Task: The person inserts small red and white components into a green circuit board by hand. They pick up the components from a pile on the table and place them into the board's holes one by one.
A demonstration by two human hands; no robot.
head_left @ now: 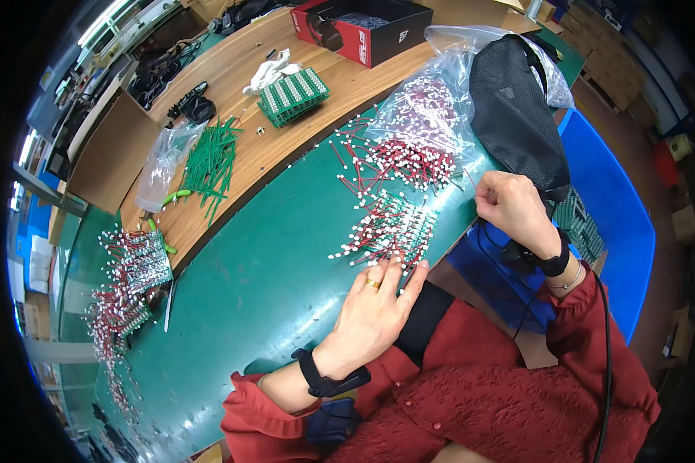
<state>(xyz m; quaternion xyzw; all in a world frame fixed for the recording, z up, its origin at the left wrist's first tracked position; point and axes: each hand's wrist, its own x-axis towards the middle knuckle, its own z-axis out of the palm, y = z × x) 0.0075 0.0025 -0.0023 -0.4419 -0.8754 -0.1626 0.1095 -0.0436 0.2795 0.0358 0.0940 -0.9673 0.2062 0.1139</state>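
A green circuit board panel [418,224] lies on the green table, with many short red wires with white plugs [367,235] sticking out toward its left. My left hand [374,305], a ring on one finger, rests with outstretched fingers at the panel's near edge. To the right, my right hand [513,204] is raised near the table's edge, its thumb and fingers pinched together. A thin red wire [471,180] rises from that pinch. Beyond the panel, a loose heap of red wires with white plugs [417,163] spills from a clear plastic bag [448,100].
A black bag [513,108] lies at the right edge, above a blue bin [622,224] holding green boards [578,224]. Wired panels [143,262] pile up at the left. Green strips [212,158], a board stack [293,96] and a red-black box [363,31] sit on the wooden table.
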